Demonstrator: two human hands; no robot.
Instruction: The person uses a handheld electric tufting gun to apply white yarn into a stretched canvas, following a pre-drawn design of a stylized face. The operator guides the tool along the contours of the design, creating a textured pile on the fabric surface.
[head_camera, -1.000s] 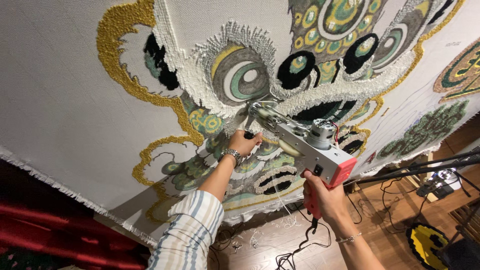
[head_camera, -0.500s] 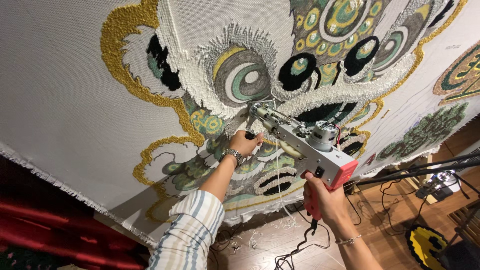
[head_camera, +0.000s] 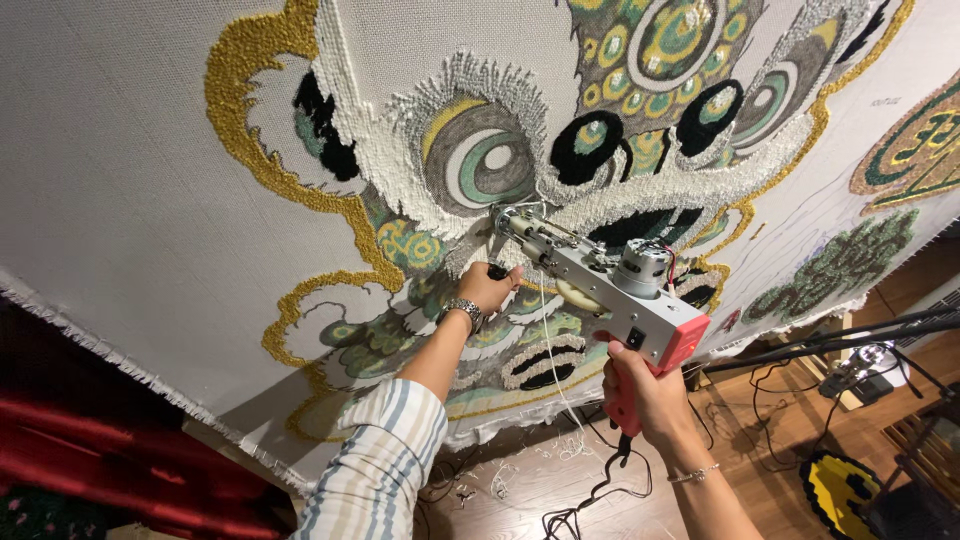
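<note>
just one view here, head cam tilted sideways and looking along both forearms at the stretched tufting cloth (head_camera: 150, 180), pretty close up (wood floor (head_camera: 780, 440) shows bottom right)

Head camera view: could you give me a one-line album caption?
Both hands steer a grey-and-pink tufting gun against a stretched cloth bearing a colourful lion-mask design.

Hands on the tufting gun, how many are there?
2. The left hand grips the black front handle near the needle, against the cloth. The right hand holds the pink rear grip of the gun.
</note>
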